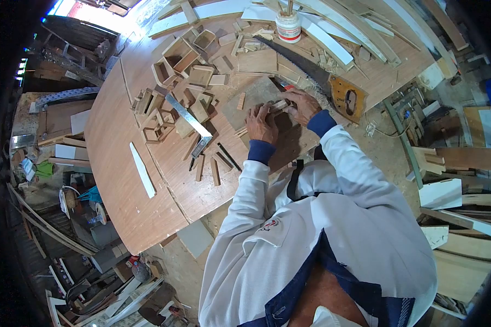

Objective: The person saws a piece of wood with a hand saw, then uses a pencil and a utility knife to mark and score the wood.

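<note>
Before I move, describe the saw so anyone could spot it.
On the big wooden table, find the right hand. The saw lies just beyond it, handle near the table edge. Its dark toothed blade and orange handle set it apart from loose wood pieces nearby.

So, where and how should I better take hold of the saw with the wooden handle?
Best grip the saw by its wooden handle, fingers through the opening, probably coming from the right edge of the table. The handle lies near that edge, close to the right hand, and its opening suits fingers; the long blade tapers away from the person.
</note>
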A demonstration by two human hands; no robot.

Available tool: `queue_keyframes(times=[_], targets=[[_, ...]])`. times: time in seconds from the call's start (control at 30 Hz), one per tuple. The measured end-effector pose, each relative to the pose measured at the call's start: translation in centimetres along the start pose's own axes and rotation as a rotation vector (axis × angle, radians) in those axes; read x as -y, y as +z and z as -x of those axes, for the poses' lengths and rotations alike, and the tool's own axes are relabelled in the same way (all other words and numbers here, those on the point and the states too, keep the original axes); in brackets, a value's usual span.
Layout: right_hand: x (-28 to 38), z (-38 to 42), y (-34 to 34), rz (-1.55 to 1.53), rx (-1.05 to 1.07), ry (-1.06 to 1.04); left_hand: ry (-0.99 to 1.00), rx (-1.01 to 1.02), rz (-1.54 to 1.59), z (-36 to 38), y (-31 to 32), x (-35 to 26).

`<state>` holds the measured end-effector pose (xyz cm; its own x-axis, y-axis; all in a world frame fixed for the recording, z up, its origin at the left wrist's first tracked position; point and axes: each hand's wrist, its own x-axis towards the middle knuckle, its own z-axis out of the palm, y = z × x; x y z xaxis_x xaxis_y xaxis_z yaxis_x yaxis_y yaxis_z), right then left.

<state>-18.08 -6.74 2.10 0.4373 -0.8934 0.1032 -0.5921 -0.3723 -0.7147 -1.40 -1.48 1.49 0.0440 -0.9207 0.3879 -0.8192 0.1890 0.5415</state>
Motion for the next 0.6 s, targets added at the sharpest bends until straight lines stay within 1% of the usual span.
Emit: queue_keyframes(times=[0.03,0.1,0.13,0.2,0.33,0.4,0.47,0.6], targets=[[-0.4,-0.1,0.4,-0.007,-0.027,-0.014,0.001,0.001,0.0,0.0,0.1,0.0],[-0.6,0.0,0.3,-0.014,-0.054,-0.028,-0.001,-0.008,0.165,-0.1,0.1,0.1],[-0.5,0.2,0.0,-0.046,-0.051,-0.035,0.0,-0.008,0.165,-0.1,0.1,0.2],[-0.5,0.5,-0.1,-0.079,-0.046,-0.041,-0.081,0.08,0.233,-0.1,0.0,0.3],[-0.9,0.7,0.1,-0.106,-0.074,0.024,-0.029,0.045,0.189,-0.4,0.0,0.2],[-1.2,0.8,0.6,-0.133,-0.081,0.055,0.07,0.059,0.151,-0.6,0.0,0.3],[-1.6,0.8,1.0,-0.096,-0.132,0.053,0.066,0.073,0.163,-0.5,-0.3,0.0],[-1.7,0.8,0.8,-0.122,-0.132,0.054,0.041,0.059,0.185,-0.3,0.1,0.1]])
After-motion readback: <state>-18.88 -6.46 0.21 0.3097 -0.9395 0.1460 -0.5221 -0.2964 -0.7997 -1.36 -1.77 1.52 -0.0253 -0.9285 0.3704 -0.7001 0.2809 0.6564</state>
